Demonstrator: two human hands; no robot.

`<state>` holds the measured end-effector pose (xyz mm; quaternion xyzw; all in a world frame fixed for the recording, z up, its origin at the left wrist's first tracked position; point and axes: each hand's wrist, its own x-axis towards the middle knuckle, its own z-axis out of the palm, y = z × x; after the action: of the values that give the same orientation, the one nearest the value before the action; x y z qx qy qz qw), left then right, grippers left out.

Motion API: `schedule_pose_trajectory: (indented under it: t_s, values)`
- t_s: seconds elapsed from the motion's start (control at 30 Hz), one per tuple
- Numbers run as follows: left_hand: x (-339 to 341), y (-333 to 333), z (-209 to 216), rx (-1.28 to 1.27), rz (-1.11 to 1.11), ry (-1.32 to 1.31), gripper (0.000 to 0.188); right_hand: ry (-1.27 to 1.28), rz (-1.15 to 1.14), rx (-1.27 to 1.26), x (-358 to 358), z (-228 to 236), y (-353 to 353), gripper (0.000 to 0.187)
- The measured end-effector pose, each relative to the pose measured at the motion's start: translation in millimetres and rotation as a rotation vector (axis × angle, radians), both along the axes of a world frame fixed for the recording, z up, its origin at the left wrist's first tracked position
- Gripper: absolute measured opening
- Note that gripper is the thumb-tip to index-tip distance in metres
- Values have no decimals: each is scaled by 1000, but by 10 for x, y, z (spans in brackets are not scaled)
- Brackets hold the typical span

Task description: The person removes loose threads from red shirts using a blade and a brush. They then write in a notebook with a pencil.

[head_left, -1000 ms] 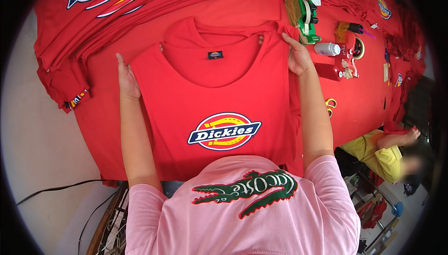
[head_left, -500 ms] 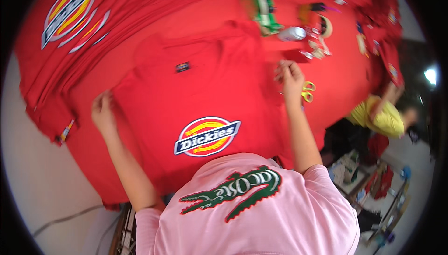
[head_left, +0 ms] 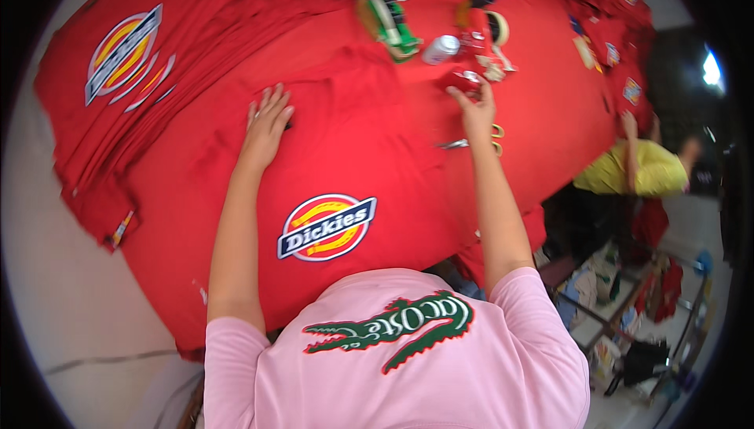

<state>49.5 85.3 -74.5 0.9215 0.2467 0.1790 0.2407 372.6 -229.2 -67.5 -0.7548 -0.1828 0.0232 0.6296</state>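
A red T-shirt point(head_left: 330, 154) with a round logo print lies spread in front of me on the red-covered table. My left hand point(head_left: 267, 126) rests palm down near its collar, fingers stretched out and holding nothing. Farther right, my right hand point(head_left: 476, 107) has its thumb and fingers around a small red, shiny thing point(head_left: 462, 78); blur hides its exact kind. Just below that hand lie scissors with yellow handles point(head_left: 497, 138), their blades partly behind my wrist.
Beyond my right hand stand a whitish can point(head_left: 441, 49), a roll of tape point(head_left: 498, 28) and a green tape dispenser point(head_left: 390, 28). Stacked red shirts point(head_left: 181, 52) cover the far left. A person in yellow point(head_left: 632, 168) is at the table's right side.
My left hand has moved from the shirt's left edge onto its collar area. My right hand has reached forward from beside the shirt to the small red thing. The view has shifted too.
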Motion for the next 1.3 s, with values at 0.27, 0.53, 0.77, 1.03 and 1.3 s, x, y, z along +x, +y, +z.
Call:
schedule_pose_trajectory:
  t_s: [0.27,0.53,0.77,1.03,1.3]
  values:
    - [-601,-72,4,150,295,-168,24,-225,150,-106,-808,207,491,35]
    - [-384,-139,57,56,328,-89,18,-890,603,-447,-1451,668,1450,51]
    - [-412,-113,21,13,312,-212,18,-1133,712,-539,-1602,499,1931,45]
    - [-431,-110,24,-2,324,-224,18,-1315,688,-644,-1671,390,2037,37]
    - [-413,-115,14,-1,336,-241,17,-1301,628,-705,-1502,460,1909,37]
